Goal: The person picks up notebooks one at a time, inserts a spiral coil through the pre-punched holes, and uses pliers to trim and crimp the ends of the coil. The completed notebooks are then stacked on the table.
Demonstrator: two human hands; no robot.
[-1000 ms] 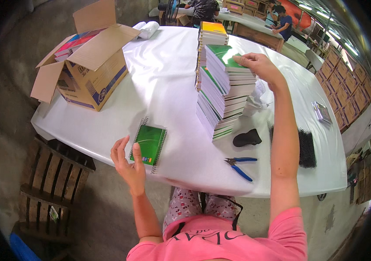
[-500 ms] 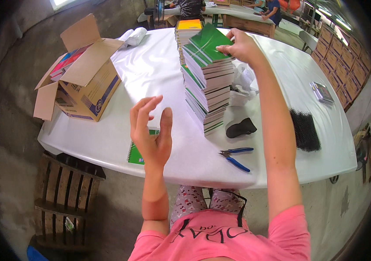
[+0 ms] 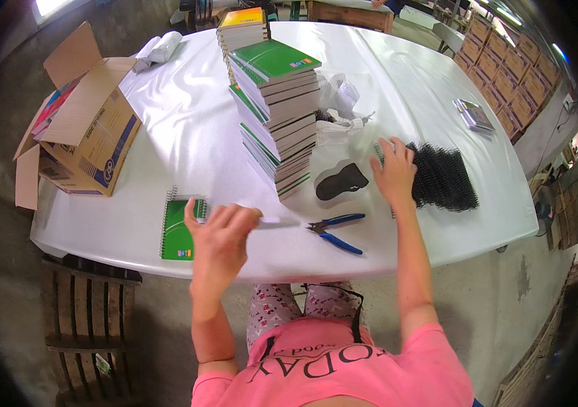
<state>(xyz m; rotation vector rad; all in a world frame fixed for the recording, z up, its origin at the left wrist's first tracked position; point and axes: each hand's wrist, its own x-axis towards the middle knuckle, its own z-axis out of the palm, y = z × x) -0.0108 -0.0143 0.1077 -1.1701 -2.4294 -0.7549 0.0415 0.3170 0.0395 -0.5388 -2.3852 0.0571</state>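
The left hand (image 3: 221,237), blurred, is closed with bent fingers on a thin pale thing (image 3: 278,222), which juts toward the cutters (image 3: 336,232); its exact kind is too blurred to tell. The right hand (image 3: 396,169) is partly open, thumb and fingers parted, over the left edge of the black coils (image 3: 446,178); whether the fingertips touch them cannot be told. Green spiral notebooks (image 3: 176,234) lie near the table's front edge, just beyond the left hand and partly hidden by it. The tall stack (image 3: 293,115) of green-covered books stands at mid-table, with yellow-topped notebooks (image 3: 243,19) behind it. A black pouch-like thing (image 3: 342,182) lies between the stack and the right hand, beyond the blue-handled cutters. An open cardboard box (image 3: 92,152) stands at the left on the white table (image 3: 167,169)
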